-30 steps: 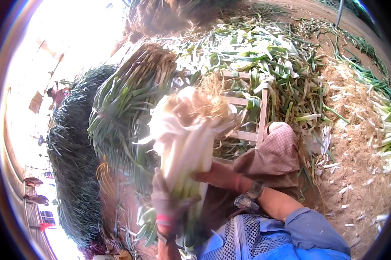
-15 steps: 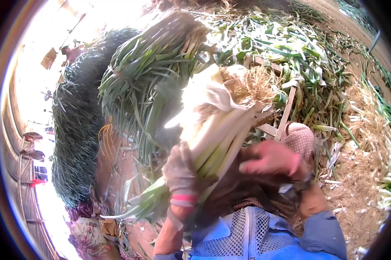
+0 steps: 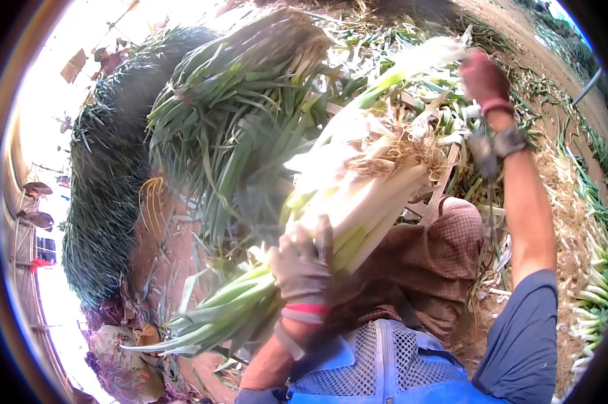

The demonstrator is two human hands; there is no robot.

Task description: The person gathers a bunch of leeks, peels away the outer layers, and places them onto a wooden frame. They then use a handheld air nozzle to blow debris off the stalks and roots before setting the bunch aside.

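A thick bundle of leeks [image 3: 378, 209] lies slantwise across my lap, its roots up and to the right and its green leaves at lower left. My gloved left hand [image 3: 304, 266] is wrapped round the bundle near the leaves. Out at the upper right, my gloved right hand [image 3: 484, 79] is closed beside the pale root end of a single leek [image 3: 418, 60]; blur hides exactly what its fingers grip. That leek stretches away from the bundle at a slant.
A large heap of untrimmed leeks [image 3: 243, 101] stands ahead, with a dark green stack [image 3: 105, 182] at left. Wooden slats [image 3: 445, 172] show beyond my knee. Root scraps [image 3: 560, 222] and a row of leeks [image 3: 597, 283] lie at right.
My right hand has moved from beside the bundle to the upper right, and a single leek now stretches toward it. My left hand, still on the bundle, has shifted slightly right.
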